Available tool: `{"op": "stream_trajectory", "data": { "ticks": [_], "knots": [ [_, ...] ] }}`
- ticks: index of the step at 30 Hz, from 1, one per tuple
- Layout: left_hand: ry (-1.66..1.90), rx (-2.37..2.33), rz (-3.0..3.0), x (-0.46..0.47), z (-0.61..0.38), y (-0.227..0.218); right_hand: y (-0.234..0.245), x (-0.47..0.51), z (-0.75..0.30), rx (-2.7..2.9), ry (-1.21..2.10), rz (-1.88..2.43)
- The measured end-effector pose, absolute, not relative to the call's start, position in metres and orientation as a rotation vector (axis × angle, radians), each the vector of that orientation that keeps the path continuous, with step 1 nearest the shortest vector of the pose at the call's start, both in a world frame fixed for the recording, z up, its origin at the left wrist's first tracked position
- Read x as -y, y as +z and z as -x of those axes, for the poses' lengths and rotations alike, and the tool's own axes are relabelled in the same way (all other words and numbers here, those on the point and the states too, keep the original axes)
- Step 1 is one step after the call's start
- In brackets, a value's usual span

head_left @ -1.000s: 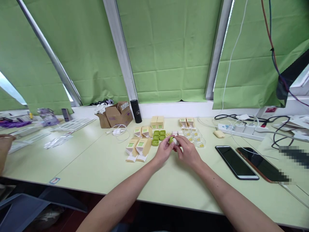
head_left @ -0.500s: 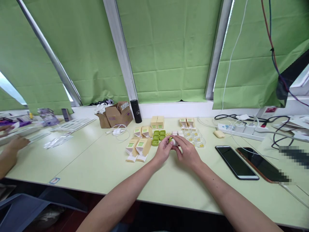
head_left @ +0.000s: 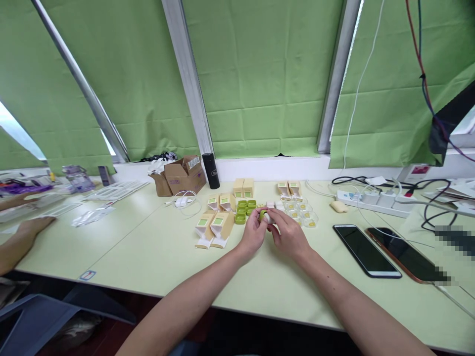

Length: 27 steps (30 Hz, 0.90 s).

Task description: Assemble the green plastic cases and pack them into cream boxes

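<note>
My left hand [head_left: 254, 233] is closed on a small green square cup-like piece [head_left: 262, 213], pinched between thumb and fingers. My right hand [head_left: 291, 234] is closed on a small white piece [head_left: 267, 218] that meets the green one; the fingers hide most of both. Just beyond my left hand stand several small green cups [head_left: 241, 217] in rows. Small white blocks [head_left: 274, 204] lie behind the fingers. To their right are several clear round plastic pieces [head_left: 310, 223] with yellow marks.
Open cream cartons [head_left: 222, 225] stand left of my hands, with more cartons [head_left: 243, 188] behind. A cardboard box [head_left: 184, 175] and black bottle [head_left: 211, 170] sit by the wall. Phones [head_left: 366, 251] and a power strip [head_left: 354, 199] lie right. Another person's hand [head_left: 33, 230] rests left.
The view has shifted slightly. My hands stay together on the green and white pieces, with little visible movement. At the left, the other person's hands have moved a little.
</note>
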<state>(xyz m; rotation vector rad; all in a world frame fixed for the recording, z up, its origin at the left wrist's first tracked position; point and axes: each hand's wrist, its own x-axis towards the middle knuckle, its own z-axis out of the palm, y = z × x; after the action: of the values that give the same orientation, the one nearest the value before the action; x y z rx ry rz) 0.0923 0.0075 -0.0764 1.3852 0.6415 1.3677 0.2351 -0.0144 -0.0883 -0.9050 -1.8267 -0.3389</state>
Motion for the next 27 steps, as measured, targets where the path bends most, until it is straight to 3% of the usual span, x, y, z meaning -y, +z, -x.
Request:
{"op": "stream_trajectory", "data": {
  "ticks": [27],
  "knots": [
    [1.288,-0.598,-1.445,-0.0028,-0.0906,-0.0754,-0.0829,0.0199,-0.2360,1.859,-0.295,0.839]
  ]
}}
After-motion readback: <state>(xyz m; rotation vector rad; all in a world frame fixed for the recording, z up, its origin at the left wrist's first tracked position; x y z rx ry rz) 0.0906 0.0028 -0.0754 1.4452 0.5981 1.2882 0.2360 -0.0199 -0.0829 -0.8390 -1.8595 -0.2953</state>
